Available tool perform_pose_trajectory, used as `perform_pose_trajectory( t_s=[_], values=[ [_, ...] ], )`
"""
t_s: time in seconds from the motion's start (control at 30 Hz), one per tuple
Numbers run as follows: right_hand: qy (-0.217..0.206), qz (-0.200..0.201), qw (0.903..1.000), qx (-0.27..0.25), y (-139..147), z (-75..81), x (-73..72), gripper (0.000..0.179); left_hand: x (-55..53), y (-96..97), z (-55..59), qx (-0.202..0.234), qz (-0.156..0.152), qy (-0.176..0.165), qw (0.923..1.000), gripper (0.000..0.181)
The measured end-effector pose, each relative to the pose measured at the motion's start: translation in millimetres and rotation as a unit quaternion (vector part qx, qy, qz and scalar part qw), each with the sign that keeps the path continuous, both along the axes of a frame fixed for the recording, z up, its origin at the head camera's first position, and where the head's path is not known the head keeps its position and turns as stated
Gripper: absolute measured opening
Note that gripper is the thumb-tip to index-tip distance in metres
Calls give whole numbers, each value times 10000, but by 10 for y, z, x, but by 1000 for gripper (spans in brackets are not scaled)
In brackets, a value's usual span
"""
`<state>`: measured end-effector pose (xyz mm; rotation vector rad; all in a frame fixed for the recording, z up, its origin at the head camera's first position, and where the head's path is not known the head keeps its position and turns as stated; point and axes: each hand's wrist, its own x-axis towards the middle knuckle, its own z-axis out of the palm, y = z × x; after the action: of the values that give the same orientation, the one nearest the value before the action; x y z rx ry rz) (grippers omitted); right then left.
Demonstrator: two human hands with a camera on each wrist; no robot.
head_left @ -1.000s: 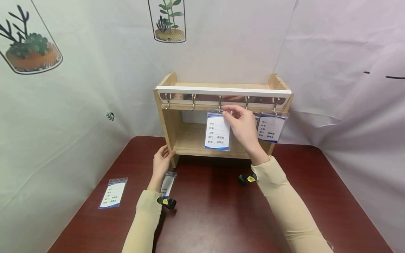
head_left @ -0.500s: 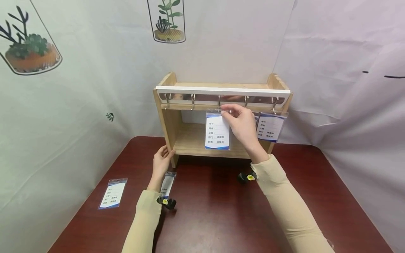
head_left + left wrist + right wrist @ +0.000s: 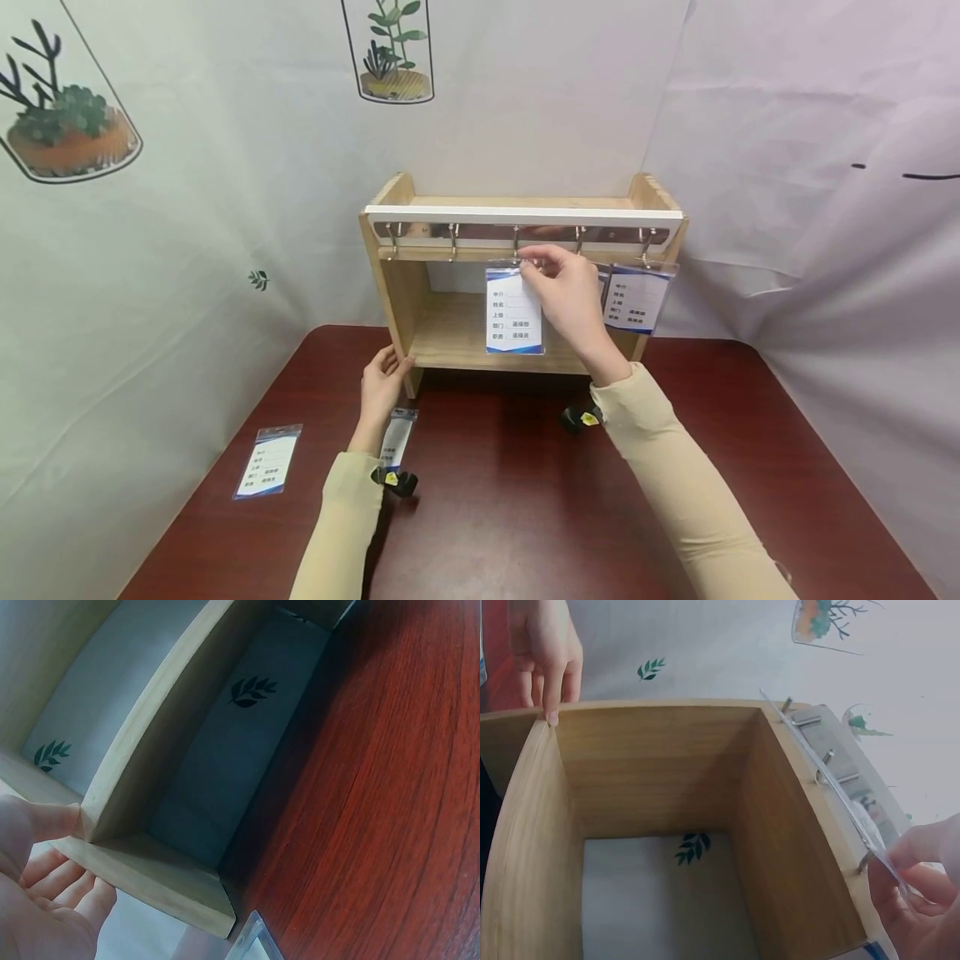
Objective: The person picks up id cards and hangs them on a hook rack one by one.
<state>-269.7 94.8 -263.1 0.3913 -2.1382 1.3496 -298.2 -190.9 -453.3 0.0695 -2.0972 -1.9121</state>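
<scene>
My right hand (image 3: pixel 567 296) pinches the top edge of a clear badge holder (image 3: pixel 513 315) with a white printed card, just under the middle hook (image 3: pixel 516 240). In the right wrist view the badge holder (image 3: pixel 832 776) shows nearly edge-on against the hooks; whether a hook passes through its slot I cannot tell. My left hand (image 3: pixel 382 385) grips the lower left side of the wooden shelf (image 3: pixel 390 300). In the left wrist view the thumb of that hand (image 3: pixel 45 892) lies on the shelf board's front corner, with the fingers around the outside of the side panel.
Another badge holder (image 3: pixel 640 300) hangs at the rightmost hook, and one more is partly hidden behind my right hand. On the red-brown table (image 3: pixel 487 508) lie a badge holder (image 3: pixel 267 461) at the left and another (image 3: pixel 397 437) beside my left wrist.
The head view has shifted slightly. My right hand and its badge holder stay at the middle hook with barely any movement; my left hand keeps its grip on the shelf.
</scene>
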Motion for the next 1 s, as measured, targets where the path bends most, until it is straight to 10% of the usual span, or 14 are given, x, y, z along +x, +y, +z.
perform_pose_trajectory(
  t_s=[1.0],
  values=[
    [-182,220,9993,-248,-52,-37,3,20,8,-18,-17,86,-42,-16,10000,52]
  ],
)
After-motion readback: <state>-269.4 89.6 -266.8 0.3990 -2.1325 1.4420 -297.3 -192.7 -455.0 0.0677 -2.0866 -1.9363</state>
